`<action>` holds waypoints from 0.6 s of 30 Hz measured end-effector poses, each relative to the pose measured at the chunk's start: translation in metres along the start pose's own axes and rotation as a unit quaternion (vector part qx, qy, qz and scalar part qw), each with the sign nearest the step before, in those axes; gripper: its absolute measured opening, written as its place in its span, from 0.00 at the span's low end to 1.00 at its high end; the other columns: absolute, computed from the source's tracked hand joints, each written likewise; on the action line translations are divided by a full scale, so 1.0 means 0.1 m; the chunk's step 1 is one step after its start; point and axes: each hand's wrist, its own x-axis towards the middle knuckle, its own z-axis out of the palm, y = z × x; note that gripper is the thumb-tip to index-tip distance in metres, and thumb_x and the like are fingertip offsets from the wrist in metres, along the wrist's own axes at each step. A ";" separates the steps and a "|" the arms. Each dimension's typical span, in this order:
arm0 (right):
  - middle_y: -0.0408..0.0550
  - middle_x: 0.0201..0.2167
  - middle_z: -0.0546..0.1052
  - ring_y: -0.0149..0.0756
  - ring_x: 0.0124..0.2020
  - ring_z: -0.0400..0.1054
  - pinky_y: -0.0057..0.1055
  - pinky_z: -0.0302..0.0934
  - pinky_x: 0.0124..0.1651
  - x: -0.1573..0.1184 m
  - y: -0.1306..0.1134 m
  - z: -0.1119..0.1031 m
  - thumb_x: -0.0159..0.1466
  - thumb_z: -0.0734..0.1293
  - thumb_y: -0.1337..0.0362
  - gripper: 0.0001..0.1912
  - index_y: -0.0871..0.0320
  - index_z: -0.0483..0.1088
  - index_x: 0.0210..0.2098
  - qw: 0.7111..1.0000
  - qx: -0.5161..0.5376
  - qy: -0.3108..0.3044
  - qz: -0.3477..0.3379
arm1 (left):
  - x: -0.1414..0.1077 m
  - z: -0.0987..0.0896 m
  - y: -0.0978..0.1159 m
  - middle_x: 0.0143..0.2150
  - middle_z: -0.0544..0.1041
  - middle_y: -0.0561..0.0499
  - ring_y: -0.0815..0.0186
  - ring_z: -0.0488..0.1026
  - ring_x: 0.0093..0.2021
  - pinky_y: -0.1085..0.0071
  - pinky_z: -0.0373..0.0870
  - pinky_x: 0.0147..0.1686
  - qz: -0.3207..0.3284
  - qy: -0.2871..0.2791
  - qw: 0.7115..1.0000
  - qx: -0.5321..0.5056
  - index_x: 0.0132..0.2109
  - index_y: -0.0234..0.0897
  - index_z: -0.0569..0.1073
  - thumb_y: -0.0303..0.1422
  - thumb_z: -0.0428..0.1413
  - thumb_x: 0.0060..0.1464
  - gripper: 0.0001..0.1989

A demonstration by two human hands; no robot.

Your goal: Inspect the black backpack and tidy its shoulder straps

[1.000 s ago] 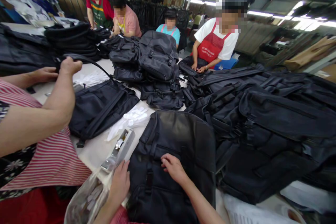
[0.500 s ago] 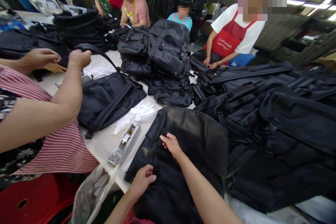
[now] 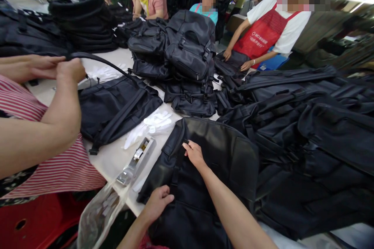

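A black backpack [image 3: 216, 140] lies flat on the table before me. My right hand [image 3: 194, 153] pinches a narrow black strap [image 3: 176, 173] at its upper end, near the top of the bag. Lower down on the bag's left part, my left hand [image 3: 159, 202] has its fingers curled by the strap's lower end. What lies between those fingers is hidden. To the left of the bag sits a metal tape dispenser [image 3: 137, 159], with white paper tags [image 3: 157, 120] behind it.
At left, a co-worker in a striped apron [image 3: 67, 171] handles the strap of another black bag [image 3: 117, 105]. Stacked backpacks [image 3: 189, 46] stand mid-table; more bags [image 3: 336, 136] pile at right. A plastic bag [image 3: 99, 214] hangs at the table edge. Other people work behind.
My right hand has shifted slightly right and up in view, still pinching the strap. My left hand stays put. The co-worker's hands at left have come together on a strap.
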 end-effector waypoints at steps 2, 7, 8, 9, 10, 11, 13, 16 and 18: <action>0.36 0.13 0.67 0.30 0.22 0.67 0.26 0.57 0.32 0.06 0.05 0.00 0.61 0.60 0.57 0.11 0.55 0.68 0.27 1.000 -0.006 0.015 0.003 | 0.03 -0.01 -0.02 0.24 0.59 0.59 0.69 0.62 0.29 0.72 0.58 0.32 0.011 0.029 0.998 0.053 0.26 0.39 0.58 0.35 0.51 0.47 0.09; 0.34 0.12 0.65 0.28 0.16 0.64 0.24 0.55 0.24 0.17 0.15 0.07 0.58 0.61 0.59 0.09 0.55 0.64 0.24 0.999 -0.007 0.042 0.024 | 0.05 0.01 0.04 0.24 0.61 0.58 0.68 0.63 0.30 0.73 0.56 0.32 -0.005 0.064 0.978 0.198 0.26 0.40 0.57 0.33 0.51 0.47 0.08; 0.34 0.11 0.64 0.28 0.15 0.64 0.23 0.55 0.22 0.19 0.16 0.08 0.58 0.62 0.59 0.09 0.55 0.64 0.24 0.999 -0.005 0.047 0.028 | 0.04 0.01 0.07 0.25 0.64 0.58 0.67 0.65 0.31 0.72 0.57 0.32 -0.019 0.073 0.971 0.228 0.27 0.39 0.59 0.34 0.51 0.48 0.08; 0.33 0.11 0.63 0.28 0.15 0.64 0.23 0.55 0.21 0.20 0.17 0.09 0.58 0.62 0.59 0.09 0.55 0.64 0.24 0.998 0.000 0.051 0.031 | 0.03 0.02 0.10 0.27 0.67 0.57 0.66 0.66 0.32 0.72 0.57 0.33 -0.032 0.081 0.963 0.254 0.27 0.39 0.60 0.35 0.51 0.49 0.07; 0.33 0.11 0.63 0.28 0.15 0.64 0.22 0.55 0.20 0.21 0.17 0.09 0.58 0.62 0.59 0.09 0.55 0.64 0.24 0.998 0.005 0.055 0.034 | 0.02 0.02 0.13 0.29 0.69 0.56 0.65 0.68 0.33 0.72 0.57 0.33 -0.040 0.088 0.956 0.276 0.29 0.39 0.62 0.36 0.50 0.51 0.07; 0.33 0.11 0.62 0.28 0.15 0.64 0.22 0.56 0.20 0.22 0.17 0.09 0.59 0.61 0.58 0.09 0.55 0.64 0.24 0.998 0.012 0.057 0.038 | 0.01 0.02 0.16 0.31 0.72 0.55 0.65 0.69 0.35 0.72 0.58 0.34 -0.042 0.090 0.952 0.291 0.30 0.40 0.64 0.38 0.50 0.52 0.08; 0.34 0.12 0.63 0.28 0.16 0.66 0.21 0.58 0.19 0.23 0.17 0.07 0.60 0.61 0.57 0.10 0.55 0.64 0.26 0.997 0.028 0.059 0.050 | -0.01 0.01 0.20 0.32 0.73 0.55 0.65 0.70 0.36 0.72 0.59 0.35 -0.036 0.088 0.948 0.304 0.31 0.40 0.65 0.39 0.48 0.55 0.09; 0.34 0.14 0.65 0.28 0.17 0.67 0.20 0.59 0.18 0.25 0.16 0.04 0.61 0.62 0.58 0.10 0.56 0.64 0.27 0.995 0.046 0.049 0.076 | -0.03 0.00 0.21 0.32 0.74 0.55 0.65 0.71 0.37 0.73 0.59 0.35 -0.029 0.085 0.945 0.313 0.32 0.40 0.65 0.40 0.47 0.56 0.10; 0.34 0.14 0.65 0.27 0.16 0.67 0.19 0.60 0.18 0.26 0.15 0.03 0.61 0.63 0.60 0.09 0.57 0.64 0.26 0.994 0.048 0.039 0.095 | -0.04 0.00 0.22 0.33 0.74 0.55 0.65 0.71 0.37 0.73 0.60 0.36 -0.030 0.085 0.943 0.320 0.32 0.40 0.65 0.40 0.48 0.56 0.09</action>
